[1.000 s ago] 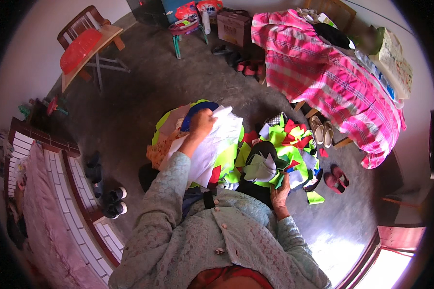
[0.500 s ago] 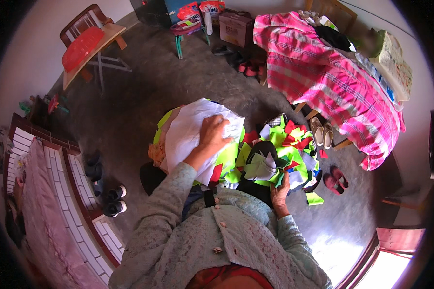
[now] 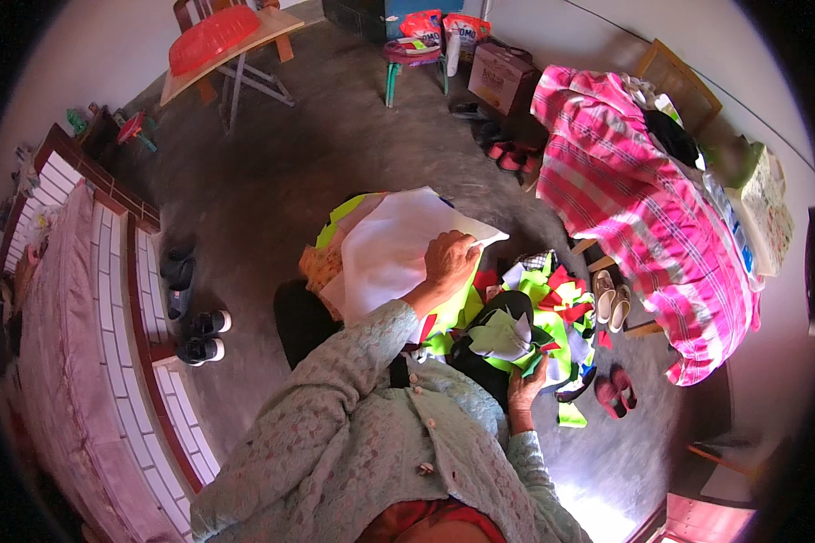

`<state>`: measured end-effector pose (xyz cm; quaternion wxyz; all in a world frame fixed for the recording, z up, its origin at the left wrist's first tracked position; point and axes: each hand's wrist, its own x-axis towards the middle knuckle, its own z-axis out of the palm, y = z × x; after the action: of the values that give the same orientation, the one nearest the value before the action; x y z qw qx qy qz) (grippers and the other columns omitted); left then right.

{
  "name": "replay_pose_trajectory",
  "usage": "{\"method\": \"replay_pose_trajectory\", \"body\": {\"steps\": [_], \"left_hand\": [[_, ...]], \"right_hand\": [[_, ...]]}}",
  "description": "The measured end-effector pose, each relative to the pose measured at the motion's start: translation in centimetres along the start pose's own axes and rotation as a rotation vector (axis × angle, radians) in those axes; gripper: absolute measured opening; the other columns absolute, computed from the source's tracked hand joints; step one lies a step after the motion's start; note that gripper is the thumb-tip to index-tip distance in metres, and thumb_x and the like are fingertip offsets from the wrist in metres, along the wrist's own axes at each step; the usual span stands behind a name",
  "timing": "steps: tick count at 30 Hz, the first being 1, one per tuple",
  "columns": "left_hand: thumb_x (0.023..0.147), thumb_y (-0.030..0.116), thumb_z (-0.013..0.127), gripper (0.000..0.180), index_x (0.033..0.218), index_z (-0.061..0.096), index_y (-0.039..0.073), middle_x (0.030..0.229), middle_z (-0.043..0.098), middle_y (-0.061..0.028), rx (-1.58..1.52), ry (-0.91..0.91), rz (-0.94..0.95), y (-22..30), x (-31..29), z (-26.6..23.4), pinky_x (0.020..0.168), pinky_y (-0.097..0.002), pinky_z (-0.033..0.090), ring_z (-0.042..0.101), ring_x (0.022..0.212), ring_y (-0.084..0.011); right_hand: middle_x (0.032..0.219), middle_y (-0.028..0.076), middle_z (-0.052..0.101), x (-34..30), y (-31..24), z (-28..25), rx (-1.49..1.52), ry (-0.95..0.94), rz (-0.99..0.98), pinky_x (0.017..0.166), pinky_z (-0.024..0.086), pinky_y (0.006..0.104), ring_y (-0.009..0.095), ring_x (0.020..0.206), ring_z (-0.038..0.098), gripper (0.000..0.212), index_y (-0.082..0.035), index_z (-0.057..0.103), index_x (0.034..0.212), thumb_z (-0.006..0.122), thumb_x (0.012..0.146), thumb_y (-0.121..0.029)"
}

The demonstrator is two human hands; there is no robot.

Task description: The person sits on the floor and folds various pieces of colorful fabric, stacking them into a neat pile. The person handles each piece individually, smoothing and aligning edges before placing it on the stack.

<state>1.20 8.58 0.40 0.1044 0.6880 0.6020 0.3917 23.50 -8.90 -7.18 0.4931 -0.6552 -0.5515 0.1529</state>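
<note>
My left hand presses flat on a large white sheet of cloth spread over a stack of coloured fabric in front of me. My right hand grips the lower edge of a heap of fabric scraps, green, red, white and black, lying beside the stack on the right. A pale green piece sits on top of that heap, just above my fingers.
A bed with a pink checked cover stands at the right, sandals and slippers beside it. Shoes lie at the left by a tiled ledge. A wooden table with a red basin, a stool and a box are far.
My left hand has laid the white sheet down and slid to the right across it, flattening it over the stack. The right hand has stayed at the scrap heap.
</note>
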Motion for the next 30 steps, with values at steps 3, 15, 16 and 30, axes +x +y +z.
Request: {"method": "replay_pose_trajectory", "body": {"steps": [3, 15, 16, 30], "left_hand": [[0.08, 0.023, 0.064, 0.019, 0.086, 0.068, 0.006, 0.085, 0.064, -0.0109, -0.043, -0.035, -0.054, 0.0, -0.7, -0.1, 0.073, -0.0415, 0.045, 0.058, 0.083, -0.0302], [0.073, 0.021, 0.071, 0.023, 0.093, 0.067, 0.011, 0.1, 0.061, -0.0101, -0.182, -0.092, 0.144, -0.4, -3.1, -0.1, 0.086, -0.038, 0.042, 0.056, 0.096, -0.0296], [0.073, 0.02, 0.071, 0.029, 0.1, 0.064, 0.012, 0.107, 0.059, -0.0122, -0.224, -0.135, 0.14, -0.1, -3.5, -0.5, 0.09, -0.0384, 0.042, 0.055, 0.102, -0.0308], [0.069, 0.005, 0.071, 0.038, 0.103, 0.053, 0.006, 0.112, 0.054, -0.0141, 0.342, 0.148, -0.23, -11.3, -9.1, -13.8, 0.088, -0.0438, 0.042, 0.05, 0.107, -0.0325]], "right_hand": [[0.098, 0.017, 0.056, -0.1, 0.4, -0.1, -0.046, 0.008, -0.034, 0.083, 0.044, 0.0378, 0.035, 0.091, 0.055, 0.047, -0.001, 0.05, 0.108, 0.067, 0.064, -0.004], [0.095, 0.015, 0.056, 0.1, 0.5, 0.1, -0.04, 0.005, -0.02, 0.084, 0.043, 0.0354, 0.03, 0.088, 0.054, 0.043, 0.0, 0.05, 0.107, 0.062, 0.065, -0.001], [0.095, 0.015, 0.056, 0.0, 0.4, 0.0, -0.046, -0.002, -0.016, 0.084, 0.043, 0.0356, 0.03, 0.088, 0.054, 0.043, 0.0, 0.05, 0.107, 0.062, 0.065, -0.001], [0.106, 0.019, 0.056, -0.3, 0.7, -0.3, -0.087, -0.099, 0.037, 0.09, 0.04, 0.0371, 0.033, 0.098, 0.054, 0.054, 0.003, 0.046, 0.118, 0.065, 0.069, -0.005]]}}
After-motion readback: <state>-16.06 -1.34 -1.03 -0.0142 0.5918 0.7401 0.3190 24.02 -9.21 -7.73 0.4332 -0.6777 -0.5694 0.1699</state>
